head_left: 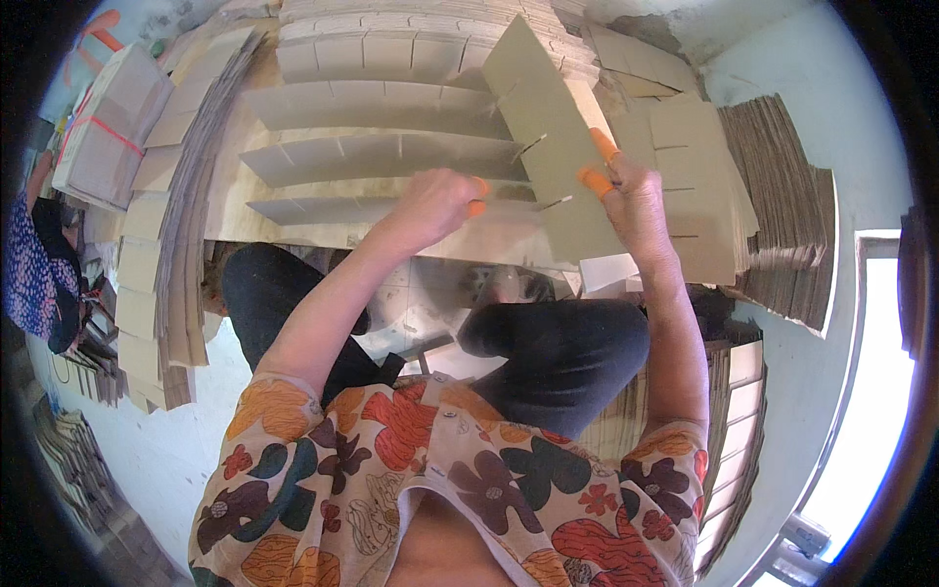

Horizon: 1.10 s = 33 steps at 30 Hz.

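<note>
Orange finger covers show on both my hands. My right hand (636, 196) grips a slotted cardboard strip (538, 117) by its right edge, thumb on the near face. This strip stands crosswise and tilted over the right ends of several upright cardboard strips, which meet it at its slots. My left hand (435, 207) is closed, with thumb and finger pinched on the top edge of the nearest upright strip (323, 208). Behind it stand a middle strip (323, 161) and a farther strip (362, 105), roughly parallel, with short slits along their upper edges.
Stacked cardboard strips (381, 54) line the table's back. Flat cardboard pieces (675, 176) lie right, beside a tall brown stack (778, 186). A long row of cardboard (147, 264) runs down the left, near a box with red string (112, 127). Another person's patterned clothing (29, 264) shows far left.
</note>
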Each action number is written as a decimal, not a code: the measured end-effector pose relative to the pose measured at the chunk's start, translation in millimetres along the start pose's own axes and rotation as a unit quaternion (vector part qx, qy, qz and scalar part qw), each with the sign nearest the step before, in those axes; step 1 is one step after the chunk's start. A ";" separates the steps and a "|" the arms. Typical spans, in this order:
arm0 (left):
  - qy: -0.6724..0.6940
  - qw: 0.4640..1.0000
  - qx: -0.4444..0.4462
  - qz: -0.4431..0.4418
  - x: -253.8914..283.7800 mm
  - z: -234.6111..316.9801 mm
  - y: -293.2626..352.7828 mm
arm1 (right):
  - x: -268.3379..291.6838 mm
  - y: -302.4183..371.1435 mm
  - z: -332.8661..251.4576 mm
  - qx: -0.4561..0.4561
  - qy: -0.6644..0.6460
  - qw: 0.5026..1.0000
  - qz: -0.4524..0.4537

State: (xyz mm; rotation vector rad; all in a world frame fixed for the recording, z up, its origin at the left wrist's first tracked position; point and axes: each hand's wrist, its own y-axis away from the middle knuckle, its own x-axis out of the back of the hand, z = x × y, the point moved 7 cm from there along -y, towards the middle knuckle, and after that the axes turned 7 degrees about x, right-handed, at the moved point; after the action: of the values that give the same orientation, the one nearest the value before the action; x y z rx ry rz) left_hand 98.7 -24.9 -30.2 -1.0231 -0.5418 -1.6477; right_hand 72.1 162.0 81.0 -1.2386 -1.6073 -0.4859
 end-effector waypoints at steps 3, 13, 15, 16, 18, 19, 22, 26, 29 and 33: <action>0.006 1.000 -0.020 0.020 -5.4 -0.1 -0.9 | -12.1 -0.6 0.1 0.043 -0.018 0.999 0.000; 0.010 0.999 -0.012 0.047 -7.8 -0.4 -9.2 | -44.4 -14.7 11.1 0.078 -0.035 0.996 -0.027; 0.008 0.999 -0.002 0.031 -8.5 -3.1 -9.3 | -43.2 -15.3 9.5 0.056 -0.029 0.998 -0.024; 0.007 1.000 0.004 0.023 -9.6 -4.8 -9.6 | -43.9 -14.4 8.0 0.050 -0.025 0.998 -0.027; 0.000 1.000 0.002 0.014 -13.8 -6.9 -10.8 | -44.4 -11.7 6.5 0.038 -0.015 0.999 -0.032; -0.004 1.000 0.002 0.009 -15.7 -8.4 -12.1 | -46.9 -12.2 7.9 0.057 -0.015 0.998 -0.024; 0.037 0.998 0.017 -0.047 10.2 -6.4 -28.9 | -50.3 -11.0 16.5 0.087 -0.014 0.996 -0.012; 0.004 0.978 0.005 0.209 61.7 -49.5 -70.7 | -51.4 -10.9 17.7 0.093 -0.002 0.996 -0.013; -0.133 0.967 -0.018 0.217 64.5 -85.2 -105.4 | -51.8 -9.2 14.9 0.090 0.000 0.996 -0.026; -0.107 0.991 0.077 0.016 47.6 -103.5 -114.8 | -54.8 -11.1 12.3 0.151 -0.036 0.987 -0.041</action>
State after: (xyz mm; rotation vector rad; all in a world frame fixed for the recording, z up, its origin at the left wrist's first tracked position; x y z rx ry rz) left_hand -47.7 -93.5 -28.4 -1.0938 -0.7789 -1.4513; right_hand 54.7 141.0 30.6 -0.9744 -1.7261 -0.2380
